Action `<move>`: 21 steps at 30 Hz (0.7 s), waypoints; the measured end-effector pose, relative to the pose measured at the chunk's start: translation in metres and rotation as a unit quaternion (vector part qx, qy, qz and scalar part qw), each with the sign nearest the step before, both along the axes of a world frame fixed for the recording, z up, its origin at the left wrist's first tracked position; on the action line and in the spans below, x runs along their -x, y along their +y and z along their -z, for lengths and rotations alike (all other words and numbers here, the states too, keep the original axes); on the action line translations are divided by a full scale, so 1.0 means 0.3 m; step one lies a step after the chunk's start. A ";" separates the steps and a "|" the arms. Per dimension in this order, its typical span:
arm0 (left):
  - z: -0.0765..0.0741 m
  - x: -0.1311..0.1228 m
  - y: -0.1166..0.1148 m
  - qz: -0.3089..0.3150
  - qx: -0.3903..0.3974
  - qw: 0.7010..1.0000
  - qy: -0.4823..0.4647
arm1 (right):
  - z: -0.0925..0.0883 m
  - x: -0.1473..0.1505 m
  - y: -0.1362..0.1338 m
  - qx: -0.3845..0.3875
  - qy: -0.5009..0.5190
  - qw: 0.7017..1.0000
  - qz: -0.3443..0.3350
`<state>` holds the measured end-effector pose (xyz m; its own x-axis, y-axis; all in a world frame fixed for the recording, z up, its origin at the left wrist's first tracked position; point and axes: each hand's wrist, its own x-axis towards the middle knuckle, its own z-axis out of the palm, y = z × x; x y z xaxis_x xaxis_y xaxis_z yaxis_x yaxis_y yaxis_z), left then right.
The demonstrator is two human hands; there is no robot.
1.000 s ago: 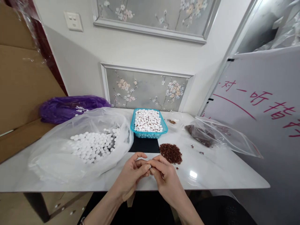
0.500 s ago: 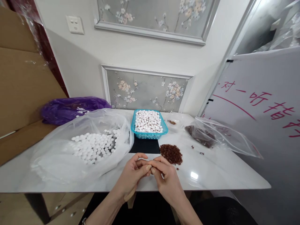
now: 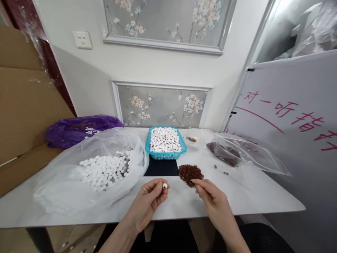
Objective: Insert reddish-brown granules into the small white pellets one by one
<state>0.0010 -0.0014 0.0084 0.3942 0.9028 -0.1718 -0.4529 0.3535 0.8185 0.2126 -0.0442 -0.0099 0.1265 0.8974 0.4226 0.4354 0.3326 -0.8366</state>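
White and round, a small ball (brown-flecked) sits pinched in the left hand; by a loose red-brown heap, the right hand has a narrow grip, whether loaded I cannot tell.

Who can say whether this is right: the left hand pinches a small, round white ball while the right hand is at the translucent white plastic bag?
Not quite: the head view shows the right hand at the loose heap of small red-brown pieces. The left hand does pinch the small, round white ball.
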 end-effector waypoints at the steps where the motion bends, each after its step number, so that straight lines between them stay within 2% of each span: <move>1: 0.002 0.001 0.000 0.001 -0.001 1.000 0.003 | 0.007 -0.012 0.001 0.002 0.002 1.000 0.009; 6: -0.011 -0.006 0.018 -0.005 -0.037 0.998 0.053 | 0.042 -0.052 0.009 0.014 0.014 0.999 0.041; 10: -0.059 -0.046 0.054 -0.015 -0.097 0.992 0.083 | 0.062 -0.068 0.013 0.027 0.054 0.998 0.036; 13: -0.094 -0.087 0.095 -0.048 -0.161 0.979 0.112 | 0.067 -0.069 0.015 0.025 0.072 0.997 0.034; 17: -0.131 -0.136 0.208 -0.151 -0.291 0.915 0.236 | 0.068 -0.064 0.023 0.011 0.063 0.997 0.037; 21: -0.175 -0.172 0.390 -0.206 -0.342 0.857 0.326 | 0.066 -0.060 0.028 -0.003 0.041 0.998 0.051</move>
